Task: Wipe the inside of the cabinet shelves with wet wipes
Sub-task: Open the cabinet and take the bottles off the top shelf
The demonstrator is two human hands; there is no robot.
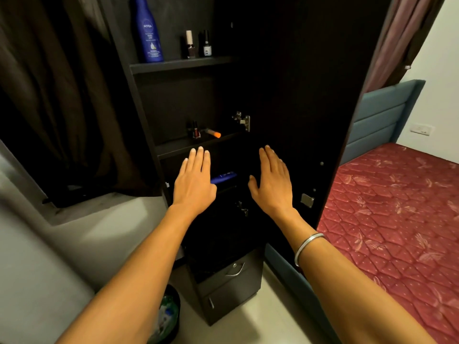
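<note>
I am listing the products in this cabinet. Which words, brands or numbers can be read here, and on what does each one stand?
"NIVEA": on the blue bottle, top shelf.
Smaller print below it on the same bottle: too small to read.
Blue tube on the lower shelf: white marks, blurred, unreadable.
Small bottles beside the blue bottle: labels too small to read.
Nothing else carries readable text.

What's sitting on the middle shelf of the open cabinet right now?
On the middle shelf: small dark nail polish bottles standing, and an orange-capped tube lying beside them. The shelf's dark right end is too dim to read. No wet wipes visible there.
</note>
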